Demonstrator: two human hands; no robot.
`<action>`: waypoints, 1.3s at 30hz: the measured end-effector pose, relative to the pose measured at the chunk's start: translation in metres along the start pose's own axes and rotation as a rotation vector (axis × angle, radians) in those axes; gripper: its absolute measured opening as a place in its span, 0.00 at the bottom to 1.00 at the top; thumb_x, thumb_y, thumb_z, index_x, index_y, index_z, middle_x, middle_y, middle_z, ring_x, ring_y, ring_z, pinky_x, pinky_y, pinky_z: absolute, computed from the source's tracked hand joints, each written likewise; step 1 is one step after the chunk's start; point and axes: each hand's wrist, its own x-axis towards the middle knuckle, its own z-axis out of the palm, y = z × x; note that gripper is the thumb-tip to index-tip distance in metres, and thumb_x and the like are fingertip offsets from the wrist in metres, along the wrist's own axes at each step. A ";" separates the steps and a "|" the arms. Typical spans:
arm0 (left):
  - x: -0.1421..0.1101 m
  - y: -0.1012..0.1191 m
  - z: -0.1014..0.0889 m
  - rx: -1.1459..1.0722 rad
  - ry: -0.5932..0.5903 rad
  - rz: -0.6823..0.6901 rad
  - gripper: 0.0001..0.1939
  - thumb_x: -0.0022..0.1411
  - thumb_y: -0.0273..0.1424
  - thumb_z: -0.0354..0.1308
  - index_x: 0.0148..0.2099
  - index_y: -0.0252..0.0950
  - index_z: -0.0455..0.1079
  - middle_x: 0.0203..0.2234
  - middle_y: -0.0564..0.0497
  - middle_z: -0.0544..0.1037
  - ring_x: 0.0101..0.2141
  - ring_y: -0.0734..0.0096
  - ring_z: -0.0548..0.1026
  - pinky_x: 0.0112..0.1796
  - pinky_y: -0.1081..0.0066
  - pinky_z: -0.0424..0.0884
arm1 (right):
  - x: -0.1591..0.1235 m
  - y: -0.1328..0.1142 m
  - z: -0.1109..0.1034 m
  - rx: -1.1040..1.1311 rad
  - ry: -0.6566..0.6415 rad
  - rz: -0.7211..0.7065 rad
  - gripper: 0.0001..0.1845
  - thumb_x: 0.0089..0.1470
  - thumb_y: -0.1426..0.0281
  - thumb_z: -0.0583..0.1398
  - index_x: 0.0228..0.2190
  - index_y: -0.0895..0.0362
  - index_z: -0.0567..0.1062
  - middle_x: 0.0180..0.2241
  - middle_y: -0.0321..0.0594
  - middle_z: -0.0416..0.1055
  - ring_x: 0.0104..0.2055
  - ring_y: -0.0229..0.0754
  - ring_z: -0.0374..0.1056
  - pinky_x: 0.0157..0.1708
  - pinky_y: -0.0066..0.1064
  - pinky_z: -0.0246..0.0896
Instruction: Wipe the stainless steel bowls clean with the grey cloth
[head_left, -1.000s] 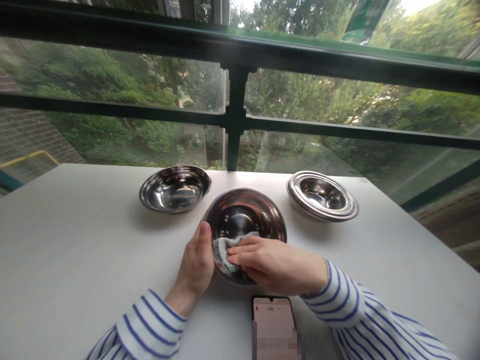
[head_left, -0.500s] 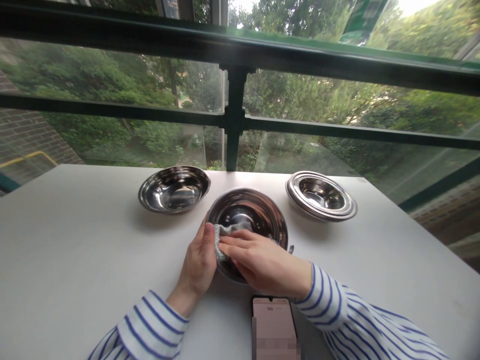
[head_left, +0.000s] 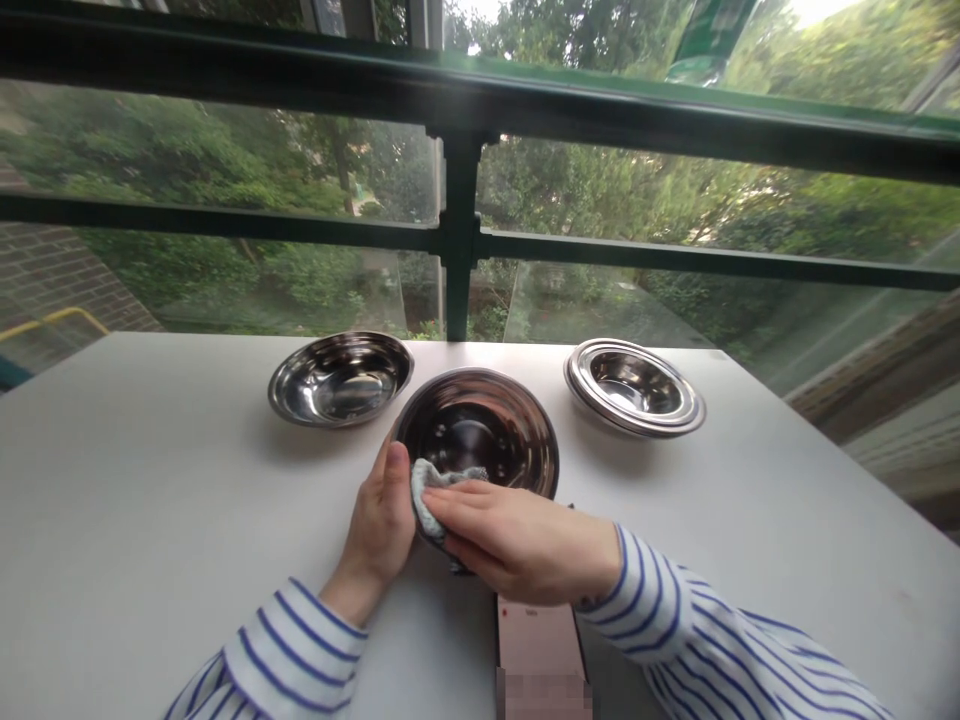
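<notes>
A shiny steel bowl (head_left: 480,410) is tilted toward me at the middle of the white table. My left hand (head_left: 381,515) grips its left rim, thumb on the near side and the other fingers hidden behind the bowl. My right hand (head_left: 517,535) presses a pale grey-green cloth (head_left: 427,500) against the bowl's near left inner wall and rim. Part of the cloth is hidden under the fingers.
Another steel bowl (head_left: 341,380) stands at the back left of the table (head_left: 187,480). Stacked steel bowls (head_left: 634,390) are at the back right. A phone (head_left: 541,645) lies in front of me below my right hand. A green railing (head_left: 457,230) with glass runs behind the table.
My right hand has slid the cloth slightly down and toward the near left rim. The bowl's inside shows more. My left hand keeps its hold, and the whole view has shifted a little.
</notes>
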 end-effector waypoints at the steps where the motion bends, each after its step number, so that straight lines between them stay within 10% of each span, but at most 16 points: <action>1: 0.001 0.000 0.000 -0.014 0.003 -0.001 0.30 0.63 0.47 0.37 0.56 0.33 0.64 0.52 0.46 0.71 0.54 0.62 0.65 0.55 0.65 0.56 | -0.003 0.000 -0.002 -0.037 -0.039 0.024 0.10 0.59 0.73 0.49 0.41 0.59 0.66 0.40 0.45 0.70 0.44 0.42 0.65 0.43 0.32 0.60; 5: 0.003 0.003 0.002 -0.036 0.016 0.024 0.30 0.63 0.47 0.37 0.56 0.33 0.64 0.52 0.45 0.71 0.54 0.62 0.65 0.55 0.66 0.57 | -0.013 0.002 -0.009 -0.174 -0.144 0.108 0.07 0.56 0.73 0.51 0.33 0.58 0.69 0.32 0.42 0.72 0.37 0.42 0.67 0.38 0.32 0.61; 12: 0.000 0.004 0.002 0.050 0.029 0.072 0.28 0.64 0.45 0.37 0.61 0.38 0.57 0.56 0.49 0.67 0.57 0.66 0.60 0.57 0.68 0.53 | -0.002 0.000 0.007 -0.064 0.019 -0.013 0.21 0.56 0.75 0.50 0.52 0.66 0.59 0.51 0.54 0.64 0.54 0.44 0.58 0.51 0.34 0.56; 30: 0.003 0.007 0.000 0.080 0.006 0.212 0.26 0.66 0.41 0.36 0.62 0.36 0.55 0.58 0.49 0.64 0.59 0.67 0.57 0.57 0.69 0.52 | -0.017 0.005 -0.001 -0.308 -0.082 0.149 0.08 0.55 0.74 0.51 0.33 0.59 0.69 0.33 0.42 0.72 0.37 0.42 0.66 0.40 0.34 0.59; 39: 0.003 0.005 -0.001 0.086 0.023 0.209 0.26 0.66 0.40 0.37 0.62 0.38 0.54 0.57 0.50 0.65 0.58 0.68 0.58 0.57 0.69 0.52 | -0.015 -0.002 0.003 -0.290 -0.059 0.167 0.13 0.55 0.73 0.50 0.41 0.60 0.68 0.40 0.44 0.72 0.42 0.45 0.66 0.41 0.36 0.60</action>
